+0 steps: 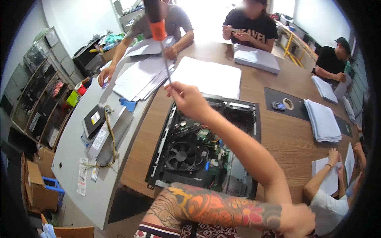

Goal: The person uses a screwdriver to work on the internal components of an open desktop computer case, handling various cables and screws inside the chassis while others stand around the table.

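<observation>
My right hand (190, 101) pinches a long screwdriver (158, 31) by the lower end of its shaft. The tool points handle up, with an orange and black grip. Beneath my right forearm lies an opened desktop computer case (257, 131), its black fan (181, 156) and circuit board exposed. My tattooed left arm crosses low in front of the case. At its end my left hand (297, 220) is against or near my right elbow, its fingers blurred and partly hidden.
On the grey table at left sit a metal power supply (104, 144) with cables and a black drive (94, 121). Loose papers (210, 75) and paper stacks (322, 121) lie around the wooden table. A tape roll (288, 104) rests on a dark mat. Several people sit around.
</observation>
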{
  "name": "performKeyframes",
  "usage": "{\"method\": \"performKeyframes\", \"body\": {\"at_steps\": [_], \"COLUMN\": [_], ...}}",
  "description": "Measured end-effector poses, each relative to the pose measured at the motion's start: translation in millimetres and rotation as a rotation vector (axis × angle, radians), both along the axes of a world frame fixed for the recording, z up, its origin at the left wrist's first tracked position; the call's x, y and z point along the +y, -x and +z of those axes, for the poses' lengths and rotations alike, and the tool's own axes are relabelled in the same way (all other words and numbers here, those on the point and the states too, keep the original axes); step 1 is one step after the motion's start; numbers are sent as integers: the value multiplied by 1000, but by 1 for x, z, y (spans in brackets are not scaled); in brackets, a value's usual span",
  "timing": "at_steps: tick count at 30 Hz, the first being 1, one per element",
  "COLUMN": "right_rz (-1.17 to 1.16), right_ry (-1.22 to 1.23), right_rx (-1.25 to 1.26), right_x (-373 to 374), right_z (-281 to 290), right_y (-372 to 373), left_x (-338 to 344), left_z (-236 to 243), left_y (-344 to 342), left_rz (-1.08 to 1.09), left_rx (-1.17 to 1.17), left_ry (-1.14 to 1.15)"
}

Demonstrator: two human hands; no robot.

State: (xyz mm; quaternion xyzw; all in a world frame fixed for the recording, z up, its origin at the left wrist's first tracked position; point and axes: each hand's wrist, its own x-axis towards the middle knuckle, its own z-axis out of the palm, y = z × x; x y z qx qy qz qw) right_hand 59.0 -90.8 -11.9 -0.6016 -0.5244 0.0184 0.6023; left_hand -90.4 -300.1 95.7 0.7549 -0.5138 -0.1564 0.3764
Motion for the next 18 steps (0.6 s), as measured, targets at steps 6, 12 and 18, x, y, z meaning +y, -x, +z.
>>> {"method": "performKeyframes", "body": {"at_steps": [6,12,18], "right_rz": [-13,-28,-66], "right_ry": [158,53,0], "right_rx": [-58,-1,-16], "right_x": [-9,-1,-4], "right_z": [1,1,-8], "right_y": [-6,-5,-20], "left_x": [-37,-43,-67], "left_z": [-3,-13,-36], "left_y": [7,19,27], "left_rz": [-156,-142,-103], "left_rx": [195,214,144], "left_ry": [-141,-115,-15]}}
